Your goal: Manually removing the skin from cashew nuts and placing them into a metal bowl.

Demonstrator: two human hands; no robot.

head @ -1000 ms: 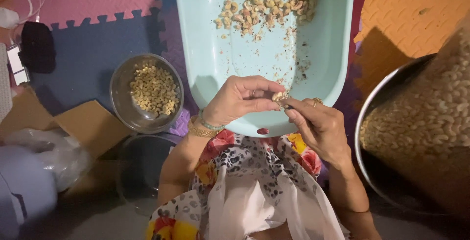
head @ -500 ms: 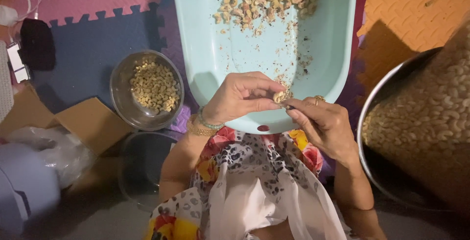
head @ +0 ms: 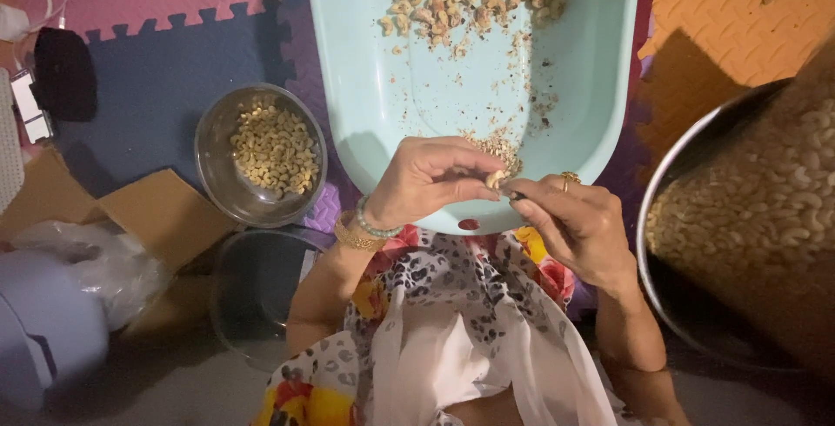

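A cashew (head: 495,179) sits pinched between left-hand fingers (head: 474,189).

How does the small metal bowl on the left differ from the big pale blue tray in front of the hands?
The metal bowl is round, shiny and small; the pale blue tray is oblong, matte and far larger. The bowl's nuts look clean and pale; the tray's lie among brownish skin flakes. Both hold cashews.
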